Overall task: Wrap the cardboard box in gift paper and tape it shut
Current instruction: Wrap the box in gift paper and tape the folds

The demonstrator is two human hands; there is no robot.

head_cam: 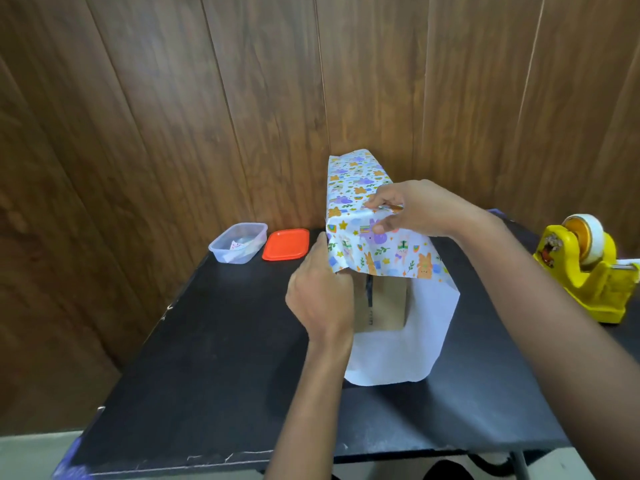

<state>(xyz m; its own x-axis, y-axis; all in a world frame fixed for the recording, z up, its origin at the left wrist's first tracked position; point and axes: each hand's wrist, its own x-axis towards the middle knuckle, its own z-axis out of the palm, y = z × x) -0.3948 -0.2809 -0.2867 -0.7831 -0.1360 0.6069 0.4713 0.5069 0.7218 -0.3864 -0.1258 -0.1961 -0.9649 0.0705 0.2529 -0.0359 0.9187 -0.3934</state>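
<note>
1. The cardboard box (381, 303) stood towards the back of the black table (207, 341); its near end was bare, while the gift paper (360, 181) covered its top and sides
2. My left hand (318, 296) gripped the paper's left edge at that open end, fingers curled round it; I judged this kept the wrap tight against the box
3. My right hand (415, 209) pinched the paper on top, thumb and fingers close together, where the flap turned down; a small glinting strip (393, 208) at the fingertips might have been tape, but I could not tell
4. The paper's white underside lay flat on the table in front of the box, probably waiting to be folded up
5. The yellow tape dispenser (588, 271) sat at the right edge, handy for the right hand; the clear tub (239, 242) and orange lid (285, 244) sat side by side, well apart to the left
</note>
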